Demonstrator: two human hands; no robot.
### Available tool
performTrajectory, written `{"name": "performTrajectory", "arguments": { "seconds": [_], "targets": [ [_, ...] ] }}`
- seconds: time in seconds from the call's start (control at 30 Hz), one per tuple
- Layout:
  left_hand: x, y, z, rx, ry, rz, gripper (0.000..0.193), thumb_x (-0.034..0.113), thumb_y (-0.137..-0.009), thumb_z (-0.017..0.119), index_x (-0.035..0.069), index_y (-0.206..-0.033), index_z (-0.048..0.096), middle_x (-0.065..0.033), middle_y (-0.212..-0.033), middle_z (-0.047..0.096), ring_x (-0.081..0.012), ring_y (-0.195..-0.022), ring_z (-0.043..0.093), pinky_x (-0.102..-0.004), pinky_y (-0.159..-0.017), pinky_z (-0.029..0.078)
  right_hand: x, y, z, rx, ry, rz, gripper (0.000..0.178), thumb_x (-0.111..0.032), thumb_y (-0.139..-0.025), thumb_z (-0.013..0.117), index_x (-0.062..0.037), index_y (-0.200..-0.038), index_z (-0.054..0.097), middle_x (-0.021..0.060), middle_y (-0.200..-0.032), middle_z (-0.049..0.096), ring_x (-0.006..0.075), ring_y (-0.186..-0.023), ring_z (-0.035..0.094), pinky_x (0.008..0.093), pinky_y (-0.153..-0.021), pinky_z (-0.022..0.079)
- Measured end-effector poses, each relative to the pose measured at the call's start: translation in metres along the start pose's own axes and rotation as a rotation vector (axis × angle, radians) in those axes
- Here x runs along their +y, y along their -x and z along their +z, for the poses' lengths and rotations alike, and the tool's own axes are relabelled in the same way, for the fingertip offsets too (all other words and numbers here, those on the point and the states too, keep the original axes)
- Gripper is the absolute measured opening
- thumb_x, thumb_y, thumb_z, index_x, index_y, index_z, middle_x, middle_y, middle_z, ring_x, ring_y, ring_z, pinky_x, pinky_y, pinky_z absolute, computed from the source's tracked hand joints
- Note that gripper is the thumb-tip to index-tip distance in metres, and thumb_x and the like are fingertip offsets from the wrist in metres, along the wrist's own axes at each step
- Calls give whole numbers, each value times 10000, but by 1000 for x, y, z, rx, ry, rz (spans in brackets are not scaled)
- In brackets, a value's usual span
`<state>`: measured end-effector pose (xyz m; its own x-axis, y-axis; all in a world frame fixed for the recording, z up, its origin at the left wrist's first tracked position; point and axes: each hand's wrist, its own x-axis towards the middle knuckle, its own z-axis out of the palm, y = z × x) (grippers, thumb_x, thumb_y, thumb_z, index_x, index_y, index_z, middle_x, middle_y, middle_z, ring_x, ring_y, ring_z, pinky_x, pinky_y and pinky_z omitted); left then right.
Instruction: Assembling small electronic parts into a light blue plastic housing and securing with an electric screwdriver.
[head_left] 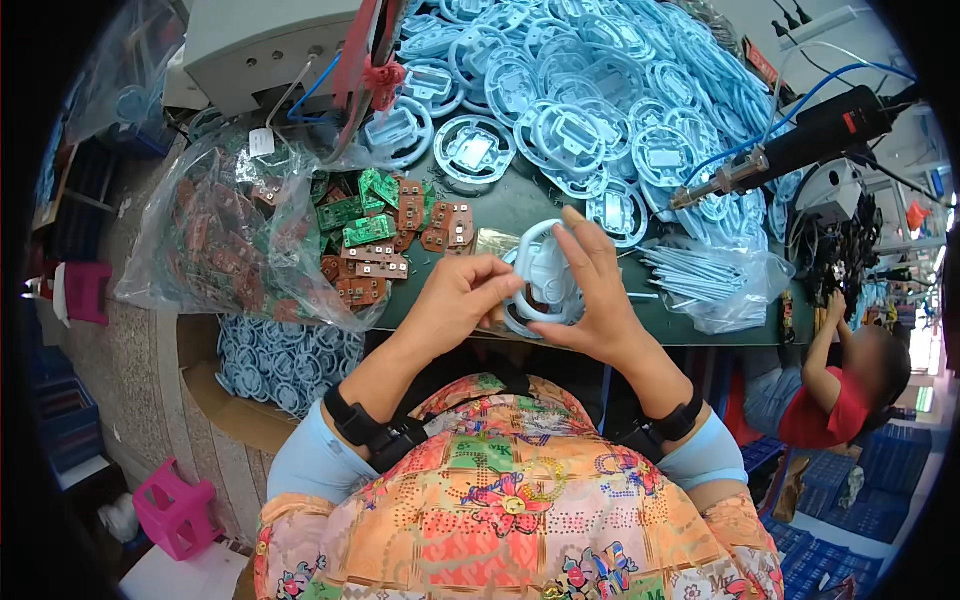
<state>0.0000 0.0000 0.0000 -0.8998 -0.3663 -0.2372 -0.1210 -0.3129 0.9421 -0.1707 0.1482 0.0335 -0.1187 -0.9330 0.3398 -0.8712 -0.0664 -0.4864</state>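
So the main thing here is a pale blue plastic steering-wheel-shaped part [545,268], held up over the near edge of the dark green counter [515,205], right in front of the person's flowery, patterned top [510,490]. It's a smooth, rounded ring with a moulded hub in the middle, tipped up on edge rather than lying flat. The right grip [600,300] is clamped on it, fingers up at the top of the ring and thumb down near the bottom. The left grip [460,300] has thumb and index fingertips close together at the ring's left side; can't tell if they're pinching the rim or something tiny. Beyond is a big messy heap of matching light blue wheel parts [570,130], all rings and chunky recessed centres, slightly glossy. To the left there's a crinkly clear plastic bag [150,265] with little rectangular circuit boards [370,232] spilling out, some green, some flat reddish brown. On the right, a bundle of thin, straight whitish sticks [690,272] pokes out of another see-through bag [735,312], and above that a black cylindrical tool [825,140] with a stepped metal nose slants in. Down on the left, a brown cardboard box [215,400] holds more small blue rings [290,360].
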Motion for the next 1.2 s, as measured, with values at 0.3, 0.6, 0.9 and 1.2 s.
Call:
{"name": "performTrajectory", "arguments": {
  "seconds": [0.3, 0.6, 0.9, 1.2],
  "targets": [
    [7, 4, -7, 22, -125, -131, 339, 104, -971, 555, -59, -1268, 570, -82, -843, 677, -109, -588, 646, -219, -480, 500, 7, 0, -5, -315, -189, 61, 1092, -195, -545, 916, -56, -1471, 353, 202, -1542, 301, 421, -1408, 294, 482, -1152, 282],
    [-4, -9, -7, 36, -57, -161, 307, 36, -946, 554, -75, -1231, 578, -78, -786, 690, -118, -615, 666, -223, -514, 529, 14, -1, 2, -370, -159, 64, 1096, -209, -541, 920, -54, -1465, 350, 184, -1551, 292, 406, -1418, 287, 481, -1152, 289],
    [1, -10, -4, 60, -61, -184, 285, 31, -930, 577, -78, -1194, 585, -81, -782, 693, -122, -621, 675, -221, -511, 527, 13, 1, -1, -355, -141, 100, 1094, -245, -545, 922, -46, -1461, 359, 191, -1547, 298, 404, -1417, 290, 480, -1144, 286],
    [-3, -12, -3, 64, -32, -171, 274, 16, -915, 569, -87, -1168, 593, -93, -777, 695, -131, -604, 676, -226, -495, 525, 13, 5, 3, -318, -108, 73, 1082, -262, -538, 924, -29, -1442, 376, 206, -1531, 316, 413, -1402, 310, 488, -1132, 296]
  ]
}}
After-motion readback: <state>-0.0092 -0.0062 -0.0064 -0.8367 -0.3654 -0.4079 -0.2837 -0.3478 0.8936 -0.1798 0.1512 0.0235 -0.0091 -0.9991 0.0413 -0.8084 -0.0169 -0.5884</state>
